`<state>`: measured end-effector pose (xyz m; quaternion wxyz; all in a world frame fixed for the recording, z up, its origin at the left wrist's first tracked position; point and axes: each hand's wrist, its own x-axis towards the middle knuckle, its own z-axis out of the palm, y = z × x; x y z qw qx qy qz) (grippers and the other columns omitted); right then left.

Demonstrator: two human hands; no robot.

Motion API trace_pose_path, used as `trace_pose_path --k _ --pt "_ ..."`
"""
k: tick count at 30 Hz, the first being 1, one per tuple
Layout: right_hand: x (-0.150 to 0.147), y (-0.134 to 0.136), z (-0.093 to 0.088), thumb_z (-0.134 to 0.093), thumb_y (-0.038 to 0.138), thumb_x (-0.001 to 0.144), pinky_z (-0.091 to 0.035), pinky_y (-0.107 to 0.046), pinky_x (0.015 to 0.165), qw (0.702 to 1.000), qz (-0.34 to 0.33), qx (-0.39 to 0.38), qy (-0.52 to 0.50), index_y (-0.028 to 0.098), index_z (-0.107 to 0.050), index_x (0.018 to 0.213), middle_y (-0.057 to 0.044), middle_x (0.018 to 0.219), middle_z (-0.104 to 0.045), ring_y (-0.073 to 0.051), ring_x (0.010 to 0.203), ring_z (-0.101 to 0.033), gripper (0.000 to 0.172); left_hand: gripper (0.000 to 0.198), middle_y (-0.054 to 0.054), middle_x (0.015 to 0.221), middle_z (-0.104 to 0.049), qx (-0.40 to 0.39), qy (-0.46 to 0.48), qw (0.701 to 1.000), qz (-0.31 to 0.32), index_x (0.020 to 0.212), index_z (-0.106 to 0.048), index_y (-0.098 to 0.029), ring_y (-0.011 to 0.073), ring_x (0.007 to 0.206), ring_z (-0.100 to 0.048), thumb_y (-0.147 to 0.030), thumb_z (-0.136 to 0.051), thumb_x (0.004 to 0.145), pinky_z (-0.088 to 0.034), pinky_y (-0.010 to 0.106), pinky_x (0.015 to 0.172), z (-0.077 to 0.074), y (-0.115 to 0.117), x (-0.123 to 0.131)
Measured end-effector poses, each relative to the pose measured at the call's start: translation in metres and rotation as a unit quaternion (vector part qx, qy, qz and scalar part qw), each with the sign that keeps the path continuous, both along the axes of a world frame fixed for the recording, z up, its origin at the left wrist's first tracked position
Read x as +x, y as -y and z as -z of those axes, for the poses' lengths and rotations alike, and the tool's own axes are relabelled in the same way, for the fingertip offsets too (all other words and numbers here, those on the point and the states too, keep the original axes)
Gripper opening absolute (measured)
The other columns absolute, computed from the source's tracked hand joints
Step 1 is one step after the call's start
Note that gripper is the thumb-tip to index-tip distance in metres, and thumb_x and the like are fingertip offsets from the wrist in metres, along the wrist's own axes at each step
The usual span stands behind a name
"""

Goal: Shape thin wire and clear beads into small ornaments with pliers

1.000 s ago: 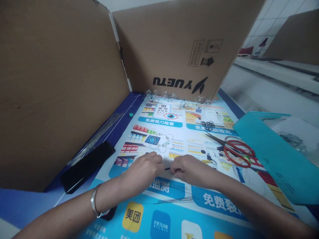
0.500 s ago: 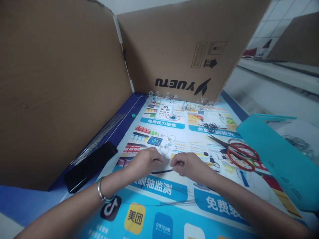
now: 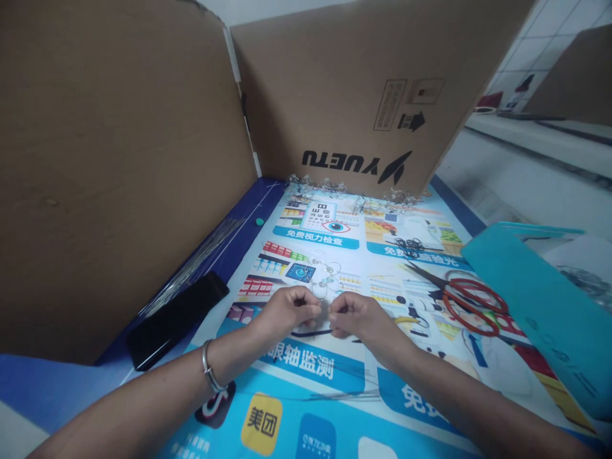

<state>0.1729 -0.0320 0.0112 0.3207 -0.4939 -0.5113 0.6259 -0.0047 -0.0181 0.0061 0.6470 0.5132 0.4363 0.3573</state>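
Observation:
My left hand (image 3: 292, 310) is closed in a pinch, thumb against forefinger, with a metal bangle (image 3: 208, 366) at the wrist. Close beside it, my right hand (image 3: 356, 313) also pinches. Between and just beyond the fingertips is a thin looped wire with clear beads (image 3: 326, 271); both hands appear to grip its fine ends, which are barely visible. A dark curved strip shows beneath the hands, and I cannot tell whether it is printed on the sheet. Loose thin wires (image 3: 344, 396) lie on the near side of the hands.
Red-handled scissors (image 3: 473, 303) lie to the right, beside a turquoise folder (image 3: 535, 312). A black phone (image 3: 179, 320) and a bundle of straight wires (image 3: 194, 264) are at left. Dark coiled wire (image 3: 410, 245) sits farther off. Beaded wire pieces (image 3: 325, 185) line the cardboard wall (image 3: 354, 95).
Both hands have turned slightly and their fingertips have come nearer each other, fingers now more visible. The whole view has shifted a little; the objects around stay put.

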Motion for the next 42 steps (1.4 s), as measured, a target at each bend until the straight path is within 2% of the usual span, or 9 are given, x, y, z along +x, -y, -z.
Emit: trace_pose_path --k 8,12,22,29,34,37,39,40,42 --pt "0.0 0.0 0.005 -0.069 0.04 0.065 -0.046 -0.028 0.061 1.0 0.017 0.019 -0.006 0.018 -0.053 0.07 0.003 0.064 -0.058 -0.013 0.061 -0.058 0.028 0.024 -0.002 0.058 -0.056 -0.009 0.05 0.999 -0.012 0.066 -0.055 -0.012 0.0086 0.054 -0.051 -0.03 -0.072 0.066 -0.04 0.023 0.055 -0.001 0.006 0.004" --pt "-0.001 0.001 0.003 -0.068 0.042 0.066 -0.045 -0.028 0.061 0.999 0.032 0.012 0.012 0.019 -0.052 0.071 0.003 0.064 -0.058 -0.015 0.063 -0.06 0.028 0.024 -0.001 0.059 -0.056 -0.015 0.037 0.999 -0.018 0.067 -0.055 -0.012 0.0099 0.056 -0.052 -0.03 -0.071 0.067 -0.041 0.023 0.055 0.001 0.006 0.004" --pt "-0.002 0.002 0.005 -0.069 0.036 0.066 -0.045 -0.028 0.062 0.998 0.044 0.02 -0.046 0.019 -0.053 0.069 0.003 0.062 -0.058 -0.013 0.061 -0.056 0.024 0.024 -0.002 0.057 -0.055 0.003 0.03 0.999 -0.023 0.065 -0.054 -0.012 0.0084 0.053 -0.049 -0.03 -0.07 0.066 -0.038 0.022 0.054 0.001 0.007 0.007" --pt "-0.002 0.003 0.005 -0.068 0.034 0.068 -0.045 -0.028 0.063 0.998 0.043 0.021 -0.048 0.018 -0.053 0.07 0.003 0.063 -0.058 -0.013 0.062 -0.057 0.022 0.024 -0.002 0.058 -0.054 0.01 0.024 0.999 -0.022 0.065 -0.053 -0.012 0.0087 0.054 -0.049 -0.03 -0.069 0.068 -0.039 0.023 0.056 0.002 0.009 0.007" --pt "-0.002 0.0 0.005 -0.067 0.035 0.069 -0.045 -0.028 0.064 0.999 0.026 0.027 -0.038 0.018 -0.052 0.071 0.003 0.065 -0.058 -0.013 0.063 -0.057 0.023 0.023 -0.002 0.057 -0.055 0.014 0.029 0.999 -0.01 0.065 -0.053 -0.013 0.0087 0.054 -0.049 -0.03 -0.068 0.069 -0.039 0.022 0.055 0.001 0.007 0.005" --pt "0.004 -0.004 -0.002 -0.061 0.034 0.073 -0.043 -0.026 0.061 0.998 -0.037 0.05 0.024 0.018 -0.054 0.075 0.002 0.066 -0.057 -0.013 0.063 -0.057 0.018 0.019 -0.003 0.054 -0.052 0.019 -0.013 0.999 0.028 0.067 -0.054 -0.013 0.0082 0.05 -0.048 -0.027 -0.066 0.07 -0.038 0.021 0.051 0.0 -0.001 -0.002" --pt "0.01 -0.004 -0.012 -0.057 0.03 0.076 -0.041 -0.025 0.057 0.982 -0.101 0.097 0.124 0.018 -0.057 0.077 0.002 0.066 -0.057 -0.013 0.062 -0.055 0.012 0.014 -0.003 0.056 -0.053 0.054 -0.078 0.995 0.033 0.069 -0.056 -0.013 0.008 0.051 -0.048 -0.025 -0.064 0.07 -0.037 0.02 0.051 -0.002 -0.008 -0.01" --pt "0.013 -0.003 -0.017 -0.055 0.027 0.076 -0.039 -0.024 0.056 0.962 -0.129 0.144 0.194 0.018 -0.059 0.075 0.001 0.068 -0.059 -0.012 0.062 -0.055 0.009 0.011 -0.002 0.061 -0.055 0.081 -0.115 0.989 0.035 0.07 -0.057 -0.013 0.0082 0.054 -0.05 -0.023 -0.062 0.071 -0.038 0.02 0.053 -0.004 -0.013 -0.015" --pt "0.017 0.003 -0.027 -0.054 0.023 0.077 -0.038 -0.025 0.06 0.892 -0.221 0.24 0.311 0.019 -0.061 0.073 -0.001 0.076 -0.062 -0.014 0.07 -0.056 0.009 0.005 -0.001 0.067 -0.058 0.125 -0.202 0.97 0.049 0.073 -0.059 -0.014 0.0092 0.057 -0.052 -0.019 -0.058 0.072 -0.041 0.02 0.055 -0.009 -0.019 -0.024"
